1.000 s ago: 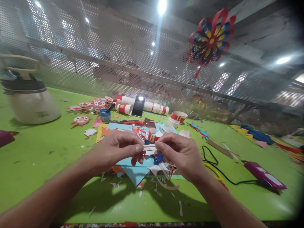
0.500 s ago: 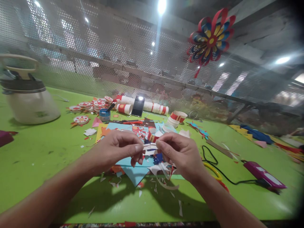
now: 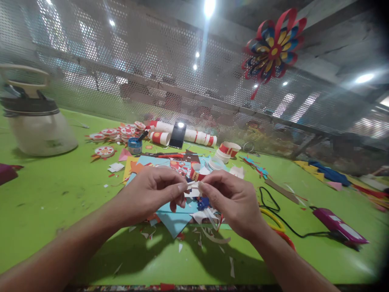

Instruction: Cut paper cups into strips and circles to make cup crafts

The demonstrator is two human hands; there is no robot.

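Observation:
Between my two hands is a small white strip [image 3: 192, 186], apparently paper, folded or rolled narrow. My left hand [image 3: 159, 188] pinches its left end between thumb and forefinger. At the other end, the thumb and fingertips of my right hand [image 3: 227, 194] close on it. Both hands are held above a pile of light blue paper [image 3: 174, 223] and coloured scraps. A red and gold paper piece [image 3: 197, 175] shows just behind the strip. White curled offcuts [image 3: 206, 217] lie below my right hand.
A blue-lidded jar [image 3: 134, 146], a phone [image 3: 178, 135] and stacked red-white discs [image 3: 127, 132] stand at the back. Cut paper cups [image 3: 227, 151] are behind my right hand. Yellow-handled scissors [image 3: 272, 219] and a purple power strip [image 3: 338, 225] lie right. A large sprayer bottle [image 3: 39, 129] stands left.
My hands have drawn slightly closer together, and the strip between them looks shorter and more tightly folded. The view has shifted a little; the table items stay put.

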